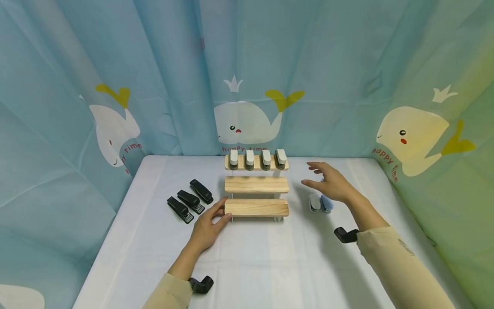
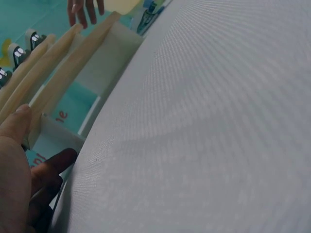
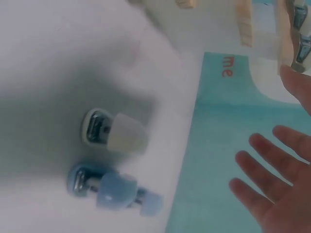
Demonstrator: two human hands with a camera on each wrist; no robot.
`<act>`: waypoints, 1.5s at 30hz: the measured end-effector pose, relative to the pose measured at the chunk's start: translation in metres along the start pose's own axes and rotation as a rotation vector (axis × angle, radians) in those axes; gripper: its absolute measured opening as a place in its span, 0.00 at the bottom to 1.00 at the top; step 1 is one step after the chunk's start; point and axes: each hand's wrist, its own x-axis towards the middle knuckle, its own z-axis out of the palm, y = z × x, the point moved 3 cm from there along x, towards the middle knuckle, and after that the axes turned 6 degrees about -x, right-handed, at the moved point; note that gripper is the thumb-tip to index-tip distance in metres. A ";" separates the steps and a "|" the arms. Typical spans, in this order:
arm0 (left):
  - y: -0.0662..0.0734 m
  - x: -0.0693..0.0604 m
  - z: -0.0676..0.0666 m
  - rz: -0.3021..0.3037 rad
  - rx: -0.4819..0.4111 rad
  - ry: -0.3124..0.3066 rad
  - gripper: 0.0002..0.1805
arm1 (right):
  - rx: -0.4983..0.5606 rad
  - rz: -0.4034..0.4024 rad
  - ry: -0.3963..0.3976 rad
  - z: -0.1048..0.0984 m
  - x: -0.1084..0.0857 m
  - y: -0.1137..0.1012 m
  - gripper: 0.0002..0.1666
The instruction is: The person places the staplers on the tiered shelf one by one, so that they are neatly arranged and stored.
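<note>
A three-step rack with wooden boards (image 1: 256, 207) stands mid-table. My left hand (image 1: 206, 227) holds the left end of its lowest board, thumb at the front corner; in the left wrist view the thumb (image 2: 17, 124) lies by the board's end and the other fingers are lower down. Several white mini staplers (image 1: 265, 158) stand in a row on the top board. Right of the rack, my right hand (image 1: 328, 182) hovers with fingers spread, holding nothing. Near it on the table are a white mini stapler (image 3: 119, 132) and a blue mini stapler (image 3: 114, 190), with another blue piece behind.
Three black staplers (image 1: 188, 201) lie side by side on the table, left of the rack. A white cloth (image 1: 247, 266) covers the table. Blue curtain (image 1: 173, 64) with printed whales hangs behind and at the sides.
</note>
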 end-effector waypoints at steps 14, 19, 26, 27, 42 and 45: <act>0.002 0.002 -0.001 -0.001 -0.004 -0.006 0.35 | -0.057 0.028 -0.040 0.006 -0.016 0.016 0.45; 0.002 0.002 -0.002 -0.001 -0.002 -0.001 0.34 | -0.055 0.037 -0.058 0.010 -0.020 0.023 0.45; 0.003 0.001 -0.001 0.002 -0.004 0.003 0.35 | -0.078 0.017 -0.071 0.018 -0.025 0.034 0.42; 0.002 0.001 -0.001 0.003 -0.003 0.003 0.35 | -0.083 0.017 -0.073 0.020 -0.026 0.035 0.43; -0.002 0.001 0.000 0.001 -0.001 -0.011 0.34 | -0.087 0.036 -0.106 0.032 -0.029 0.049 0.46; -0.002 0.000 0.000 0.002 -0.004 -0.014 0.34 | -0.078 0.035 -0.105 0.036 -0.029 0.052 0.46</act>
